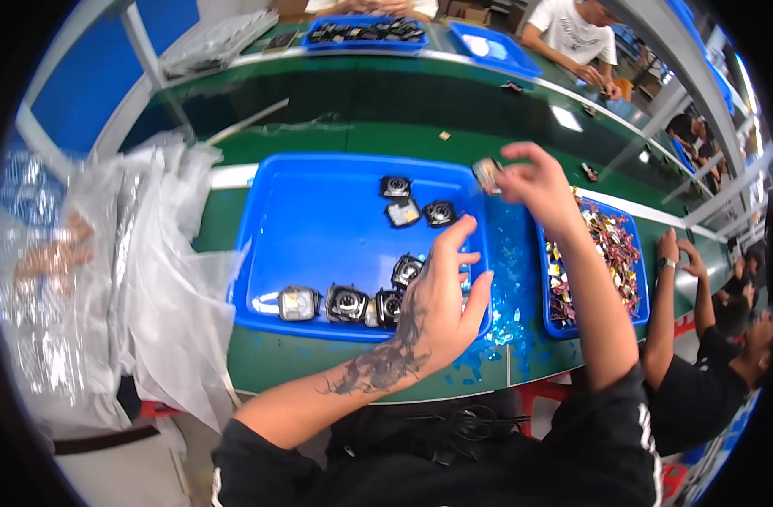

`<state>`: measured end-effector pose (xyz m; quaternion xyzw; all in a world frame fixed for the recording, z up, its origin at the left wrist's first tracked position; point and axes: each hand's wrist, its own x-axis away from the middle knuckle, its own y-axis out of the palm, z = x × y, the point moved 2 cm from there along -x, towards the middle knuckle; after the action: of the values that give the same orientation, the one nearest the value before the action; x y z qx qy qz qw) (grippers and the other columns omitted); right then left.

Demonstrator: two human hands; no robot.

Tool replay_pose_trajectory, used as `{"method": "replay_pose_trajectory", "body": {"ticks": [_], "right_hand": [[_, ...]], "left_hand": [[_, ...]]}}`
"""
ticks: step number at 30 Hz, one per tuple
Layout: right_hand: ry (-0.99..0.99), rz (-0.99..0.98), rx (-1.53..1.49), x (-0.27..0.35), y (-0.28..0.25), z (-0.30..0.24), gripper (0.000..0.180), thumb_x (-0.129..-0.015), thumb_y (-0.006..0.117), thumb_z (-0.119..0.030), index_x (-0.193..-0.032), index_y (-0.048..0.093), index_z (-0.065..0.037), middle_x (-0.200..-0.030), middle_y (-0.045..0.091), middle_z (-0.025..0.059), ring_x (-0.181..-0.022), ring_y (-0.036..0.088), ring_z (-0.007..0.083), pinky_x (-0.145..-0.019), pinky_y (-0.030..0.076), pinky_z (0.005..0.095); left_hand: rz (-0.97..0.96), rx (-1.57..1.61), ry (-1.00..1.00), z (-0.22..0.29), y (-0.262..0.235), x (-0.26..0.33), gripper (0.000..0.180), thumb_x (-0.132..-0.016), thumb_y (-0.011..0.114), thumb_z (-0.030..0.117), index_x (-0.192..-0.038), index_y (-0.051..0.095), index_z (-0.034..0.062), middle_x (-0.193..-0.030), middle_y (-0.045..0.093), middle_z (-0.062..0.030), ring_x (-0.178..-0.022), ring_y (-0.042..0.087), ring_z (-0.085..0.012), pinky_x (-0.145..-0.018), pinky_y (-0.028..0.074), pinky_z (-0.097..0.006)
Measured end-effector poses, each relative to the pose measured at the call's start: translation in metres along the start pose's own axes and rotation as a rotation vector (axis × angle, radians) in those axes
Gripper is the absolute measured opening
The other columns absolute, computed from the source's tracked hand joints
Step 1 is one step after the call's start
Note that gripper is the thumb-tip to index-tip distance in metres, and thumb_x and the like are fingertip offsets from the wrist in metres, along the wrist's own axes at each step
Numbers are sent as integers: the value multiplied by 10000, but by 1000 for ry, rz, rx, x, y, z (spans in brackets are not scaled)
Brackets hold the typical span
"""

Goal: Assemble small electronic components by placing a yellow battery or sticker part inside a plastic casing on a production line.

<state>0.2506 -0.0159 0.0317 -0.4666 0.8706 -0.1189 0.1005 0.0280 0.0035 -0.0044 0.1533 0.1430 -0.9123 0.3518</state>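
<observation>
I see a long green surface (336,139) running across the view, with crumpled clear plastic bags (141,279) heaped at its left. In the middle sits a big blue tray (319,228), and a smaller blue bin (636,253) of mixed small parts stands just right of it. Along the tray's near edge lies a row of small square black fan modules (346,302), with a few more toward the far side.

My left hand (441,296) hovers over the near right end of that row, fingers spread wide and holding nothing. My right hand (534,182) is raised above the tray's far right corner, its grip pinched narrow on one small module (488,173).

I judge these modules light, rigid and rather delicate: best taken by the outer frame edges, thumb and forefinger on opposite sides, clear of the centre and any leads.
</observation>
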Motion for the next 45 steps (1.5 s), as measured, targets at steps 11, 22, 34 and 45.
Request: {"method": "replay_pose_trajectory", "body": {"ticks": [11,22,34,45], "right_hand": [[376,185,332,-112,-57,89,416,-657,856,-122,-973,602,-24,-849,647,106,-694,600,178,-599,470,300],[-421,-16,893,-7,110,21,236,-781,713,-250,-909,674,-56,-822,693,162,-770,678,340,-720,539,454],[-69,-81,-283,108,14,-10,200,-873,712,-153,-986,669,6,-840,679,67,-747,660,121,-692,539,270],[-328,742,731,164,-161,30,56,-799,692,-44,-844,662,-30,-914,653,109,-862,638,235,-749,499,317]], "left_hand": [[-145,-733,796,9,11,6,429,-744,629,70,-1171,629,29,-1007,625,-106,-814,588,-183,-615,521,-268],[237,-339,418,9,-9,0,505,-816,667,41,-1268,449,-16,-1244,512,-161,-1113,513,-270,-906,428,-374],[205,498,-230,-8,-3,-14,222,-997,518,143,-1126,603,-16,-1033,673,-93,-919,670,-179,-824,565,-300],[-7,715,-553,-12,2,-17,262,-960,534,52,-1219,497,50,-1086,660,-172,-722,580,-128,-630,486,-239]]}}
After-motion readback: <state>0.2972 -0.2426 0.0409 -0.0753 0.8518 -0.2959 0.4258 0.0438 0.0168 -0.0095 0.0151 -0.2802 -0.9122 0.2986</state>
